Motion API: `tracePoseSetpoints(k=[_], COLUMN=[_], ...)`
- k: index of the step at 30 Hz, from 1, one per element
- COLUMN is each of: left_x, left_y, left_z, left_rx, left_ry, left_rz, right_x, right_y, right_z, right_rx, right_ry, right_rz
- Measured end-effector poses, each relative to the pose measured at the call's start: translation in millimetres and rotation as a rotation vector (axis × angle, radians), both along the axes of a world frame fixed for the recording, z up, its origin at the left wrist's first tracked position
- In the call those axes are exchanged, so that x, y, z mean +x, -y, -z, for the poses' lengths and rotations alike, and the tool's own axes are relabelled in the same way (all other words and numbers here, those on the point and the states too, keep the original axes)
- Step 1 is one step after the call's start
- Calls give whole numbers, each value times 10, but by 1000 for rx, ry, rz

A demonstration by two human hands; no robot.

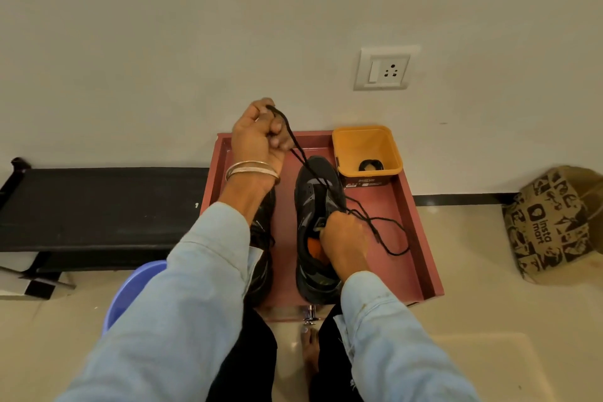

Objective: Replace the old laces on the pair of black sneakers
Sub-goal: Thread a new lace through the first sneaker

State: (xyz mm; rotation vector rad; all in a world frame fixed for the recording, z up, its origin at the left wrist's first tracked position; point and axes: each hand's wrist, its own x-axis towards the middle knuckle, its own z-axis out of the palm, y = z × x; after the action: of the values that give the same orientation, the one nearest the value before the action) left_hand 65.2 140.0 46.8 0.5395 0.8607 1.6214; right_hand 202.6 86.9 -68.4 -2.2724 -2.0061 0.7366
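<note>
On the red tray [421, 238] stand two black sneakers. The left hand [257, 137], raised above the tray's far edge, grips a black lace [295, 143] pulled up from the right sneaker [313, 206]. The right hand [342, 238] grips that sneaker's tongue. The left sneaker [262, 238] lies under the left forearm. A yellow tub [367, 147] sits in the tray's far right corner.

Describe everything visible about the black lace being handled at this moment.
The lace is a thin, round black cord. The left hand, raised above the tray, grips its upper part, with one tip poking out above the fingers. From there it runs taut down to the right sneaker, where the right hand holds the shoe. A slack loop lies on the tray floor beside the shoe.
</note>
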Motion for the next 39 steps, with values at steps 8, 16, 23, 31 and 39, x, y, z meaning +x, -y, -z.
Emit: tracePoseSetpoints(k=[8, 16, 23, 31, 39], left_x=[187, 395, 399, 276, -54], left_y=[-40, -221, -257, -205, -84], left_z=[711, 965, 964, 785, 328], left_rx=[-348, -298, -422, -494, -127], left_ry=[-1297, -1799, -1773, -1302, -572], left_rz=[232, 497, 575, 497, 341], right_x=[6, 23, 21, 23, 23], right_y=[-9, -13, -2, 9, -10], right_z=[12, 42, 55, 47, 50], right_rx=[-7, 9, 17, 27, 2], right_ry=[-24, -54, -54, -41, -39], right_rz=[14, 30, 38, 30, 27])
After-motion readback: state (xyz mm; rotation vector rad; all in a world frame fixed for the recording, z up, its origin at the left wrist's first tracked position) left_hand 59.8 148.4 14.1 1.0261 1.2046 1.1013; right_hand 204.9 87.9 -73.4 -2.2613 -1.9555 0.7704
